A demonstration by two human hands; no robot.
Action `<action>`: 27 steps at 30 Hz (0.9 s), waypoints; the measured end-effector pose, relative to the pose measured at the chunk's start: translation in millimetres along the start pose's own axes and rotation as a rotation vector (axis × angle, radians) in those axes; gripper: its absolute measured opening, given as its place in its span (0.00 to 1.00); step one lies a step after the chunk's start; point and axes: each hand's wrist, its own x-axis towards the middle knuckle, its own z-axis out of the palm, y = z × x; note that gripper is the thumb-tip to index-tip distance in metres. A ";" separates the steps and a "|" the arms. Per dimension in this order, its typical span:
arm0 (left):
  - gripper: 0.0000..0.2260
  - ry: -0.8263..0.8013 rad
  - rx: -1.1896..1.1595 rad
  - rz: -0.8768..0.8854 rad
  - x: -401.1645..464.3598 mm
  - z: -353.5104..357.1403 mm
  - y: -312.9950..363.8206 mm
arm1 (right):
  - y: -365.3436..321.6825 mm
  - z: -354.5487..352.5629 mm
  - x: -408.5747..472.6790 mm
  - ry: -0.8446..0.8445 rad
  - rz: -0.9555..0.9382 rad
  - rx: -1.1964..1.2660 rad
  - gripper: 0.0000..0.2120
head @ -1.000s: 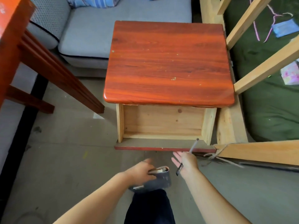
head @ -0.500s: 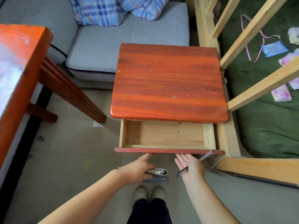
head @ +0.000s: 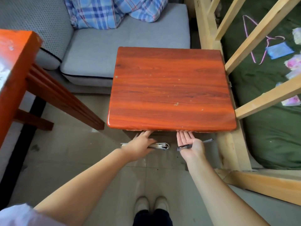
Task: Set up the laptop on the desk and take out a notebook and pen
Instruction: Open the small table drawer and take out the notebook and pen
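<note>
A red desk point(head: 14, 66) juts in at 9 o'clock, with a grey sofa point(head: 114, 46) and a plaid blanket point(head: 110, 12) at 11 o'clock. The left hand point(head: 141, 144) grips a rolled notebook point(head: 160, 146) under its thumb, its fingers stretched to the front edge of the red wooden surface point(head: 171, 88) at centre. The right hand point(head: 189, 142), at 5 o'clock of that surface, lies palm up and mostly flat, a pen point(head: 195, 144) pinned across it by the thumb, fingertips touching the same edge. A wooden bed frame point(head: 254, 38) with a green mattress point(head: 273, 128) fills 3 o'clock. 2 pale shoes point(head: 152, 203) show at 6 o'clock.
</note>
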 end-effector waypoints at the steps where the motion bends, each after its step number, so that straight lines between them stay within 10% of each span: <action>1: 0.17 -0.005 0.001 0.000 -0.4 2.9 -1.2 | 0.3 -4.2 -0.4 -0.008 0.009 -0.006 0.28; 8: 0.08 0.066 -0.336 -0.088 -52.0 -14.1 17.8 | -10.8 -18.4 -36.2 0.026 0.058 -0.307 0.14; 15: 0.09 0.320 -0.582 -0.258 -137.3 -74.4 64.7 | -37.4 -7.7 -124.0 -0.084 0.021 -0.548 0.24; 21: 0.10 0.745 -1.626 -0.390 -205.0 -111.6 91.1 | -44.8 5.2 -196.5 -0.354 -0.584 -1.215 0.12; 27: 0.18 1.055 -2.148 -0.150 -272.6 -139.0 98.1 | 2.2 34.7 -253.3 -0.540 -0.369 -1.340 0.20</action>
